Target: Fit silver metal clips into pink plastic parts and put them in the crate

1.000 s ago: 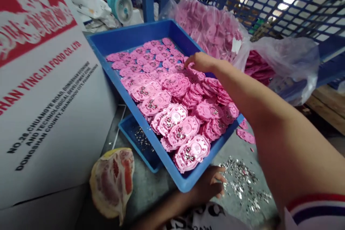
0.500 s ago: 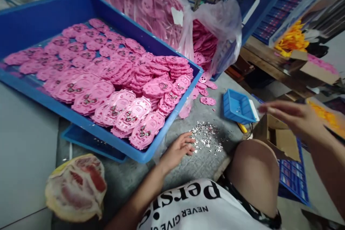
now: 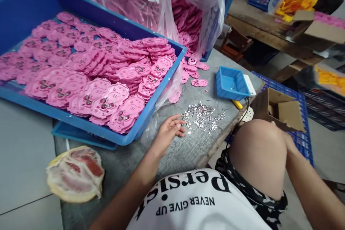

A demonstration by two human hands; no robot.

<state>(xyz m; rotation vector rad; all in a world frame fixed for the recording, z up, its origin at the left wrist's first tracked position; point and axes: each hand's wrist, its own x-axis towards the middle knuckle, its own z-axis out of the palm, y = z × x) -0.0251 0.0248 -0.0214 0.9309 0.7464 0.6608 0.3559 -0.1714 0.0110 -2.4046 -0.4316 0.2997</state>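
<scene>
My left fingers (image 3: pixel 176 128) lie loose and uncurled, holding nothing, on the bench (image 3: pixel 185 151) at the near edge of the silver studs (image 3: pixel 203 115). My right hand is hidden behind my knee, so I cannot tell its grip. I'd best pinch a few studs from the heap's edge without scattering them.

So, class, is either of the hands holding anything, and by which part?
The left hand lies open beside the silver bits, holding nothing. The right hand is mostly hidden behind the knee, so it cannot be told.
</scene>
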